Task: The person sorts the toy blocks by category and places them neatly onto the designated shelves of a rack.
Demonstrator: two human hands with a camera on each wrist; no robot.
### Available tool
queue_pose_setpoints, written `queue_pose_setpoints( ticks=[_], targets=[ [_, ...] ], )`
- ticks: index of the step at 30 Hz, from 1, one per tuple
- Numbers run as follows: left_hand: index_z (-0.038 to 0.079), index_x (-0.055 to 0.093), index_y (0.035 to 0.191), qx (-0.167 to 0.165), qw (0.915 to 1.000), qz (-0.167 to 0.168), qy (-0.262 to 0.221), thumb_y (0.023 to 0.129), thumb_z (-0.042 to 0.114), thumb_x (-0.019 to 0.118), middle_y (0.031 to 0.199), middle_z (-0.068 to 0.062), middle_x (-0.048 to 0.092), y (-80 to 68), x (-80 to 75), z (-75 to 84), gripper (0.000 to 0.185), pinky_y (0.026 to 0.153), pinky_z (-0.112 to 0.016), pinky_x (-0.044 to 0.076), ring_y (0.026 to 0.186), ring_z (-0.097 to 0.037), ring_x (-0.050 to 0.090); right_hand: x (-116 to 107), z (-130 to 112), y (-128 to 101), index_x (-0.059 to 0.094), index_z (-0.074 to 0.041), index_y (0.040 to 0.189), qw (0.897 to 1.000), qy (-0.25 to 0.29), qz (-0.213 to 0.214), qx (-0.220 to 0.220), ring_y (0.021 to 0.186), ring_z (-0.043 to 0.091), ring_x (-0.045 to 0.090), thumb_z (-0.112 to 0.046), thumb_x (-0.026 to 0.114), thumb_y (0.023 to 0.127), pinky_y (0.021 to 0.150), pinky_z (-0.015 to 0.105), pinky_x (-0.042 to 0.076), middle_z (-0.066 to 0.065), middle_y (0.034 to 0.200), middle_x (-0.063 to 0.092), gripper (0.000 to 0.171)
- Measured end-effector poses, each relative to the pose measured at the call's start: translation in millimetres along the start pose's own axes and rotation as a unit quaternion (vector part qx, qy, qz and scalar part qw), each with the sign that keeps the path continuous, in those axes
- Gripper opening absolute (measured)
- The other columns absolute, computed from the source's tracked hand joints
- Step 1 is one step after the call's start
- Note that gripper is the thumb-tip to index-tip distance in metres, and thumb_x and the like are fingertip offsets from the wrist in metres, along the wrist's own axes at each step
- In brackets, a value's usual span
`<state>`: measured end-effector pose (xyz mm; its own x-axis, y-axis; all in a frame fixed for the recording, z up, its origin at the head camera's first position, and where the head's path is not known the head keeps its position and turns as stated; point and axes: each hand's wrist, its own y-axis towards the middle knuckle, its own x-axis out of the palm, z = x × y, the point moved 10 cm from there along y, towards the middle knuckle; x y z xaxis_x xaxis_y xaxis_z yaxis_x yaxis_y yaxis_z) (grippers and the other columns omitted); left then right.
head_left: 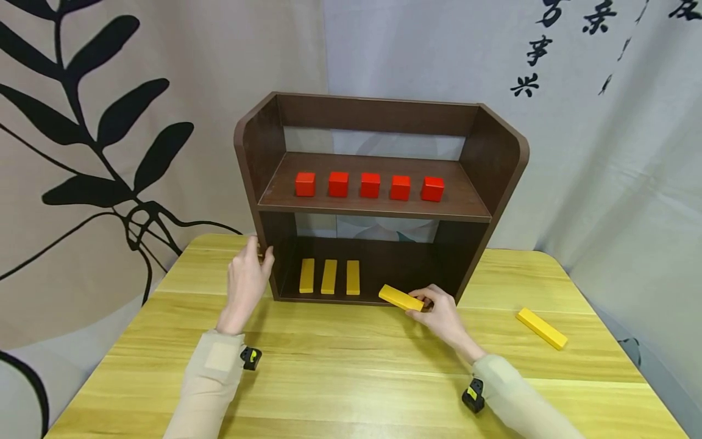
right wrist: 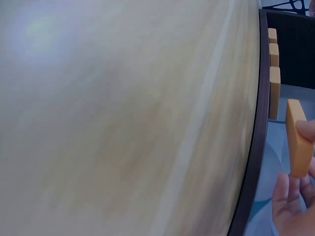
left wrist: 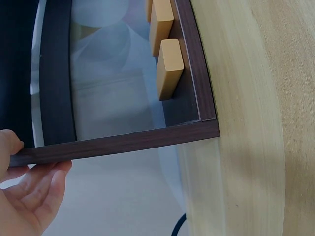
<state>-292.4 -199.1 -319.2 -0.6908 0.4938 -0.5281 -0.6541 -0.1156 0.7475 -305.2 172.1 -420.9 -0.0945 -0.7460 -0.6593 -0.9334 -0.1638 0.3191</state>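
Beige sleeves, black-yellow wrist cameras

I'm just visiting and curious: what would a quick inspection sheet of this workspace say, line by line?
Surface: light wooden table, with a dark brown shelf unit standing on it.
Job's things: yellow block in the right hand, at the front edge of the lower shelf; three yellow blocks lying side by side inside; spare yellow block on the table to the right.
Clutter: five red cubes in a row on the upper shelf.
Hands: left hand grips the unit's left side panel; right hand pinches the yellow block.
Cables: nothing seen.
Surroundings: cloth backdrop with a black leaf print and black writing.
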Motion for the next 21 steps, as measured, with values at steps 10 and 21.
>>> queue_pose_setpoints(
  ticks=[10, 21],
  targets=[
    [-0.003, 0.051, 0.090, -0.002, 1.0000, 0.005, 0.000, 0.090, 0.009, 0.061, 0.065, -0.021, 0.059, 0.1, -0.3, -0.4, 0.016, 0.041, -0.042, 0.043, 0.051, -0.037, 0.060, 22, 2, 11, 0.072, -0.010, 0.096, 0.998, -0.005, 0.009, 0.060, 0.074, 0.016, 0.052, -0.011, 0.082, 0.070, 0.066, 0.023, 0.043, 0.006, 0.085, 0.060, 0.028],
    [-0.001, 0.050, 0.089, -0.006, 1.0000, -0.003, 0.001, 0.091, 0.011, 0.060, 0.065, -0.019, 0.058, 0.4, 0.5, -0.4, 0.016, 0.041, -0.043, 0.042, 0.052, -0.037, 0.059, 39, 8, 20, 0.071, -0.008, 0.099, 0.995, -0.002, -0.007, 0.101, 0.070, 0.015, 0.052, -0.012, 0.081, 0.072, 0.064, 0.024, 0.044, 0.009, 0.090, 0.061, 0.028]
  ],
)
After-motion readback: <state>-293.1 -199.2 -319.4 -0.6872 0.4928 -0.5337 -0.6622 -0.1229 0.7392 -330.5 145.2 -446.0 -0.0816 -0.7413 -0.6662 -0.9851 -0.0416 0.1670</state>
